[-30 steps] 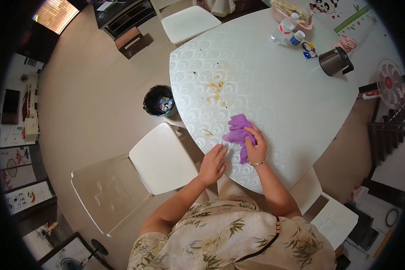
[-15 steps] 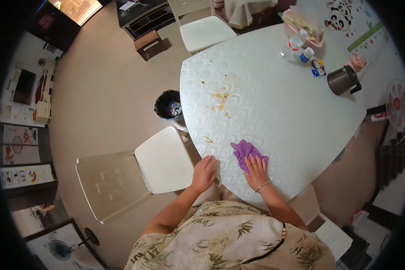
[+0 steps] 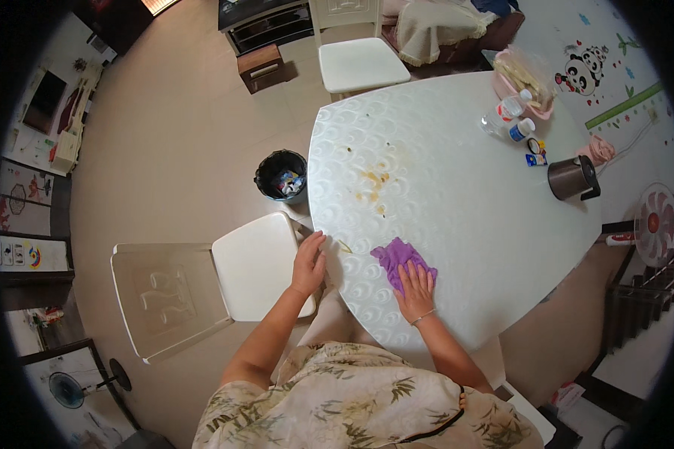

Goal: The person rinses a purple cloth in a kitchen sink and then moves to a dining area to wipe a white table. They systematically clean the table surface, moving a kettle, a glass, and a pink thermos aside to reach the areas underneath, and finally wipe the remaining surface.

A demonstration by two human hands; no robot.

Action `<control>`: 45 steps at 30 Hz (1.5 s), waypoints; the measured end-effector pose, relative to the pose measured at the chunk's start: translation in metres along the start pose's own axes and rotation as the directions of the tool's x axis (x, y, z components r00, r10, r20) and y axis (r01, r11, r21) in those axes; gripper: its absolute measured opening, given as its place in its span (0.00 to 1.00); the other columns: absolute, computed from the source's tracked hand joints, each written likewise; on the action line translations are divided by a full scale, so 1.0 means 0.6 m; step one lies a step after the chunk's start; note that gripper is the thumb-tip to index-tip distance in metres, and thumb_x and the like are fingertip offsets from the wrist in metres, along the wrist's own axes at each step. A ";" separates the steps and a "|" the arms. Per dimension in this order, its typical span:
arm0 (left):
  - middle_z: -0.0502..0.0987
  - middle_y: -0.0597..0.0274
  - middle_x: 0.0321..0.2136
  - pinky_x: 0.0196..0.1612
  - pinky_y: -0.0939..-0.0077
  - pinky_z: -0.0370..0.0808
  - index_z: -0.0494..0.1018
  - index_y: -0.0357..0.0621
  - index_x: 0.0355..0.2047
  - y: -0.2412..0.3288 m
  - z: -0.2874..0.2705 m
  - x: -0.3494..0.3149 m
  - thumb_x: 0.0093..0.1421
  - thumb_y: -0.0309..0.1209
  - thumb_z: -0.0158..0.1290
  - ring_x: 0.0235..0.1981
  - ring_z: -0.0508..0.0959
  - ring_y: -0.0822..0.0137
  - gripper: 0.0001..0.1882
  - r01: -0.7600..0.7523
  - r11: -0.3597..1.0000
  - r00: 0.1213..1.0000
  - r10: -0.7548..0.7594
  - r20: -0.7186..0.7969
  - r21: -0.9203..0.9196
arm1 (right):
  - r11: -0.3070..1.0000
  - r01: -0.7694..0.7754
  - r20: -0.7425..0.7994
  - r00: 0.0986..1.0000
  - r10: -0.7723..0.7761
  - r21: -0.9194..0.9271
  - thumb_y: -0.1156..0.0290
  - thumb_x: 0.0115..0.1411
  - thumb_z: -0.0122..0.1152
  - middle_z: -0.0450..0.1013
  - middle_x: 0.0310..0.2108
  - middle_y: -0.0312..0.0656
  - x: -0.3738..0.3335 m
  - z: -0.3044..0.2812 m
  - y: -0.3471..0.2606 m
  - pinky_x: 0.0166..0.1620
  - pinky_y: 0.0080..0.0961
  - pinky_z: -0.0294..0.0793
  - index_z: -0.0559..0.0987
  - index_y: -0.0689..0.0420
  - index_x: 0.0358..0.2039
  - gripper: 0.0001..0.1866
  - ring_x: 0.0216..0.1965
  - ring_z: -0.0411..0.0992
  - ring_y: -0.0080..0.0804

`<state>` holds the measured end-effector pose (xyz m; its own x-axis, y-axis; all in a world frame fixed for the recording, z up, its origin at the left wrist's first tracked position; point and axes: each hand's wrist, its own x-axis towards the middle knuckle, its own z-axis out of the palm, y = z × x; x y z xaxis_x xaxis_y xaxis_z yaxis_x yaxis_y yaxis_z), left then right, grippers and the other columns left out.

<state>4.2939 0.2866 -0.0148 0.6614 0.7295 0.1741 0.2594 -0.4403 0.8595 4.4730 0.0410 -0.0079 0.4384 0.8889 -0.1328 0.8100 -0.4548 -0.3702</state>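
My right hand [image 3: 416, 293] lies palm down with its fingers stretched over a crumpled purple cloth [image 3: 394, 256], pressing it on the near part of the white patterned table [image 3: 457, 224]. My left hand [image 3: 308, 265] is at the table's left edge, fingers extended, with nothing in it. Between that hand and the cloth lies a thin yellowish-green scrap [image 3: 344, 246]. Farther up the table is a patch of yellow-brown stains and bits [image 3: 374, 181], with several small dark crumbs around it.
Beside the table's left edge stand a lined trash bin [image 3: 283, 176] and a white chair [image 3: 256, 263]; another chair [image 3: 363, 64] is at the far side. The table's far right holds a pink basket [image 3: 528, 82], a clear bottle [image 3: 503, 112], a pill bottle [image 3: 522, 129] and a dark kettle [image 3: 573, 178].
My right hand and the purple cloth have slid slightly left, toward the scrap. My left hand has shifted forward and left along the table's edge. The whole view has shifted a little.
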 end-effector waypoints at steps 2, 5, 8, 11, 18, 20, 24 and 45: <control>0.69 0.53 0.54 0.58 0.67 0.64 0.69 0.41 0.51 -0.030 -0.003 0.020 0.57 0.21 0.48 0.56 0.68 0.57 0.20 0.026 0.999 0.996 -0.028 -0.085 -0.020 | 0.999 -0.044 -0.047 0.998 0.044 -0.002 0.61 0.56 0.56 0.52 0.64 0.47 0.026 0.006 -0.009 0.65 0.51 0.40 0.58 0.51 0.63 0.35 0.64 0.49 0.51; 0.71 0.56 0.52 0.55 0.72 0.66 0.69 0.41 0.52 -0.088 -0.010 0.054 0.58 0.23 0.48 0.54 0.70 0.63 0.19 0.155 0.973 0.968 -0.185 -0.171 -0.173 | 0.995 -0.098 -0.082 0.992 0.097 -0.010 0.62 0.55 0.57 0.51 0.64 0.48 0.058 0.011 -0.023 0.64 0.52 0.40 0.58 0.51 0.63 0.36 0.63 0.48 0.52; 0.72 0.60 0.50 0.51 0.76 0.67 0.69 0.41 0.53 -0.149 -0.014 0.087 0.60 0.25 0.49 0.50 0.71 0.70 0.19 0.364 0.847 0.891 -0.438 -0.120 -0.387 | 0.992 -0.122 -0.128 0.985 0.119 -0.019 0.68 0.53 0.58 0.57 0.61 0.49 0.072 0.011 -0.028 0.63 0.50 0.45 0.64 0.53 0.59 0.31 0.61 0.52 0.51; 0.72 0.59 0.50 0.54 0.75 0.66 0.68 0.39 0.54 -0.185 -0.015 0.130 0.62 0.26 0.49 0.50 0.71 0.69 0.19 0.415 0.790 0.855 -0.508 -0.103 -0.451 | 0.973 -0.139 -0.176 0.969 0.172 0.185 0.75 0.51 0.56 0.67 0.53 0.48 0.105 0.018 0.025 0.60 0.41 0.56 0.71 0.57 0.51 0.24 0.56 0.62 0.45; 0.71 0.60 0.51 0.55 0.73 0.65 0.67 0.38 0.55 -0.130 -0.032 0.214 0.62 0.27 0.47 0.54 0.68 0.67 0.20 0.341 0.621 0.905 -0.419 0.068 -0.706 | 0.608 -0.079 -0.315 0.798 0.514 0.790 0.80 0.55 0.54 0.74 0.38 0.37 0.346 -0.181 -0.019 0.45 0.22 0.71 0.75 0.61 0.43 0.14 0.40 0.72 0.24; 0.71 0.61 0.52 0.55 0.73 0.65 0.67 0.39 0.55 -0.135 -0.031 0.236 0.62 0.28 0.48 0.54 0.68 0.68 0.20 0.328 0.607 0.917 -0.389 0.090 -0.724 | 0.582 0.017 -0.358 0.804 0.475 0.813 0.80 0.55 0.55 0.74 0.38 0.36 0.446 -0.209 -0.029 0.44 0.20 0.71 0.75 0.61 0.43 0.14 0.39 0.72 0.22; 0.68 0.62 0.56 0.56 0.70 0.64 0.64 0.42 0.58 -0.181 -0.038 0.277 0.64 0.32 0.48 0.57 0.66 0.66 0.22 0.388 0.545 0.893 -0.423 0.155 -0.743 | 0.635 0.069 -0.368 0.860 0.353 0.769 0.79 0.54 0.57 0.74 0.35 0.35 0.620 -0.200 -0.029 0.40 0.18 0.72 0.76 0.61 0.42 0.14 0.36 0.72 0.21; 0.60 0.61 0.59 0.46 0.60 0.70 0.57 0.48 0.61 -0.669 0.119 0.331 0.64 0.39 0.46 0.56 0.64 0.56 0.26 0.452 -0.041 0.292 -0.937 0.191 -0.891 | 0.897 0.432 0.129 0.888 -0.441 0.092 0.77 0.53 0.56 0.60 0.61 0.45 0.828 -0.037 -0.140 0.65 0.45 0.42 0.72 0.48 0.51 0.23 0.65 0.50 0.50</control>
<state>4.3711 0.5709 -0.3596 0.0840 0.5255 -0.8466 -0.3392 0.8140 0.4716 4.6314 0.5199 -0.0222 -0.0185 0.9972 -0.0731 0.8801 -0.0185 -0.4744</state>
